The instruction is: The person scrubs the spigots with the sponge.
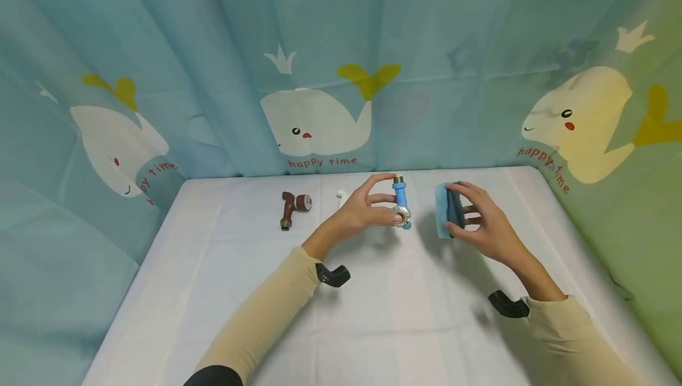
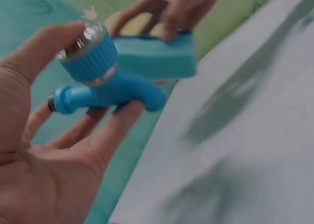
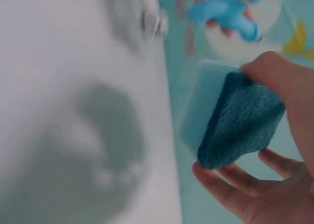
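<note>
A blue plastic faucet (image 2: 110, 89) with a silvery round knob is held above the table by my left hand (image 1: 364, 205). In the left wrist view the thumb lies on the knob and the fingers support the body from below. My right hand (image 1: 487, 223) grips a sponge (image 3: 235, 121) by its edges, thumb on one side and fingertips on the other. One layer of the sponge is smooth light blue, the other rough dark teal. Faucet and sponge are apart, with the sponge's light side facing the faucet.
A brown faucet (image 1: 288, 209) lies on the white-covered table (image 1: 373, 327), left of my left hand. Partly hidden behind that hand is a small white item (image 1: 342, 197). A blue curtain (image 1: 330, 13) with printed whales stands along the back and sides.
</note>
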`<state>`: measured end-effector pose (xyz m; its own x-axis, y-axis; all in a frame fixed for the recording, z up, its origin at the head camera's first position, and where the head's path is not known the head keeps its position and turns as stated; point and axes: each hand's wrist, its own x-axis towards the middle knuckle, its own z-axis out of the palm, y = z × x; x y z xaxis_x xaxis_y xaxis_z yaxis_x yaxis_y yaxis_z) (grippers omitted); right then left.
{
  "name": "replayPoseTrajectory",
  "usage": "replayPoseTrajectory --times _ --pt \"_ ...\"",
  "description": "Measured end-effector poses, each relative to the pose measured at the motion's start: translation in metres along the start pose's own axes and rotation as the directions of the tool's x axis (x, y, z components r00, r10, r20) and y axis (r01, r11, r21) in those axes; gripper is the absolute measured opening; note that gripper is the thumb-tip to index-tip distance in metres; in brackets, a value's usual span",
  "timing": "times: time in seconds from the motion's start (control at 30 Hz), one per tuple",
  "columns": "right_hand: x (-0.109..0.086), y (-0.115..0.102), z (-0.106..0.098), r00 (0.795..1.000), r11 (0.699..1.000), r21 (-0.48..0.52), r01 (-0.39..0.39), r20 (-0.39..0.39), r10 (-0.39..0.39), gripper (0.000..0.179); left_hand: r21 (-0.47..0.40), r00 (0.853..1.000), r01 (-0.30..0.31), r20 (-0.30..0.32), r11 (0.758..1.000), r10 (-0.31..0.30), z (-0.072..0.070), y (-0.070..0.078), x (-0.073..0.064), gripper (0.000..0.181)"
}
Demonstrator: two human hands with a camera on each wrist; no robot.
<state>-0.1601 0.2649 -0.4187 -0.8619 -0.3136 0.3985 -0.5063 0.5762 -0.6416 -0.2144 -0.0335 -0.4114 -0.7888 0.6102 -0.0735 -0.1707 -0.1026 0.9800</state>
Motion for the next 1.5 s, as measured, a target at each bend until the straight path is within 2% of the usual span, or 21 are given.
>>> replayPoseTrajectory --times 0.1,0.2,0.37,0.57,0.67,0.77,0.87,0.97,1.1,1.17,1.3,1.4,1.5 --pt "0.01 -0.029 0.015 0.999 0.996 0.084 0.031 0.007 -0.031 0.082 -0.023 0.999 -0.051 0.016 0.998 0.052 -0.006 -0.001 -0.018 0.089" --pt "0.017 -0.055 0.028 0.996 0.989 0.121 0.082 0.018 -0.084 0.08 -0.066 0.995 -0.096 0.02 0.993 0.097 -0.008 0.0 -0.03 0.091" --pt "0.022 -0.079 0.042 0.991 0.984 0.129 0.125 0.031 -0.13 0.076 -0.078 0.989 -0.146 -0.029 0.986 0.144 -0.01 0.006 -0.045 0.09" --pt "0.019 -0.079 0.047 0.987 0.994 0.041 0.103 0.117 -0.107 0.074 -0.075 0.989 -0.138 -0.068 0.988 0.133 -0.017 0.008 -0.059 0.089" --pt "0.02 -0.084 0.045 0.988 0.991 0.083 0.107 0.102 -0.115 0.075 -0.078 0.987 -0.149 -0.067 0.986 0.144 -0.02 0.007 -0.063 0.09" --pt "0.021 -0.092 0.047 0.984 0.979 0.154 0.131 0.099 -0.147 0.076 -0.095 0.983 -0.184 -0.046 0.978 0.18 -0.02 0.01 -0.065 0.094" --pt "0.02 -0.094 0.049 0.978 0.984 0.095 0.149 0.134 -0.161 0.075 -0.116 0.978 -0.209 -0.029 0.971 0.208 -0.02 0.012 -0.068 0.097" --pt "0.02 -0.094 0.049 0.984 0.99 0.014 0.144 0.108 -0.144 0.075 -0.115 0.977 -0.213 -0.035 0.97 0.21 -0.021 0.014 -0.072 0.098" --pt "0.024 -0.102 0.048 0.982 0.982 0.08 0.173 0.062 -0.179 0.078 -0.09 0.975 -0.221 -0.022 0.971 0.22 -0.023 0.014 -0.077 0.098" --pt "0.025 -0.106 0.05 0.976 0.976 0.102 0.193 0.082 -0.202 0.077 -0.088 0.973 -0.23 -0.01 0.969 0.23 -0.023 0.015 -0.079 0.098" --pt "0.025 -0.105 0.053 0.971 0.982 -0.011 0.186 0.156 -0.182 0.071 -0.098 0.974 -0.228 -0.016 0.969 0.227 -0.025 0.017 -0.085 0.098" --pt "0.026 -0.101 0.053 0.979 0.984 -0.047 0.17 0.12 -0.164 0.072 -0.073 0.978 -0.211 -0.013 0.975 0.21 -0.027 0.016 -0.089 0.098" --pt "0.03 -0.105 0.055 0.975 0.978 -0.011 0.208 0.085 -0.207 0.074 -0.032 0.977 -0.215 0.011 0.976 0.215 -0.028 0.016 -0.091 0.098"
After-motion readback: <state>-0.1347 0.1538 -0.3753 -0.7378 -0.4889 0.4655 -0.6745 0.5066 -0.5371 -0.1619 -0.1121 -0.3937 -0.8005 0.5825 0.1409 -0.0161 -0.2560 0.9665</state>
